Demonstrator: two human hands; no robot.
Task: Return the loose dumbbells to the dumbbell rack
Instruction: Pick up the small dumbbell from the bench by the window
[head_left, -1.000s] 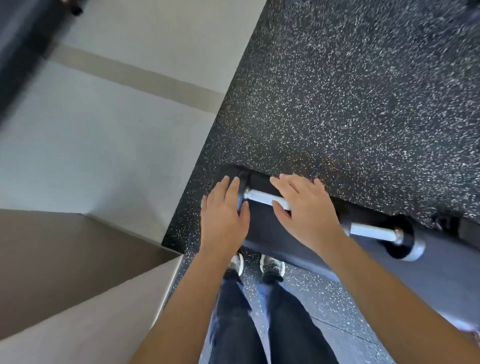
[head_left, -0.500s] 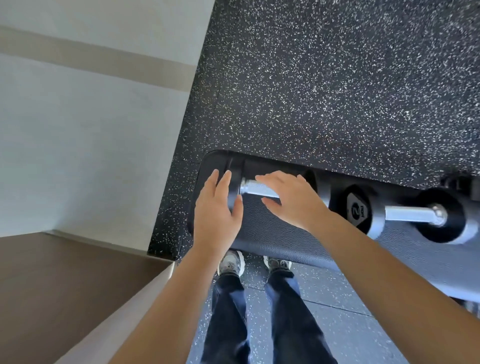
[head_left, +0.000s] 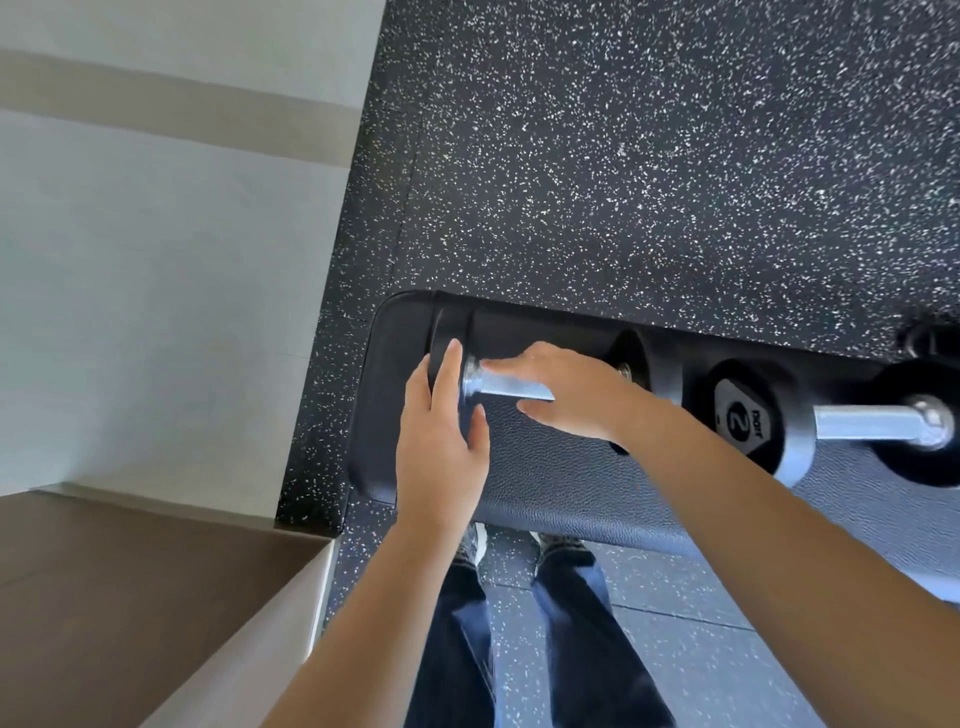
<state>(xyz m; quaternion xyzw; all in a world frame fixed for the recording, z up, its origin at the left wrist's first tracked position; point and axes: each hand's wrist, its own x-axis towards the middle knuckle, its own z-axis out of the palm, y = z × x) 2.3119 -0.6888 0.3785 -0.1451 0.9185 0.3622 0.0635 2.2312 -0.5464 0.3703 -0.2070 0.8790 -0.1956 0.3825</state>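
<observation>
**A:** Which step are we on?

**B:** The pickup, we judge. Starting leftmost, our left hand (head_left: 441, 447) lies flat with straight fingers against the outer head of the dumbbell (head_left: 511, 385). It touches the head and clasps nothing.

**A:** And the other?

**B:** Our right hand (head_left: 576, 395) is spread over the steel handle, fingers straight above it and thumb below, and it holds nothing so far. The bare handle runs between our two hands. The far head sits just behind our right knuckles.

**A:** So what does the next move ask of us?

**B:** We'd say we curl the right fingers round the handle, steady the head with the left, then lift it off the padded bench (head_left: 545, 483).

**A:** Anything beyond our grip?

**B:** A second dumbbell (head_left: 743, 415), marked 2, lies just right of our right wrist on the same bench. We see no rack here.
</observation>
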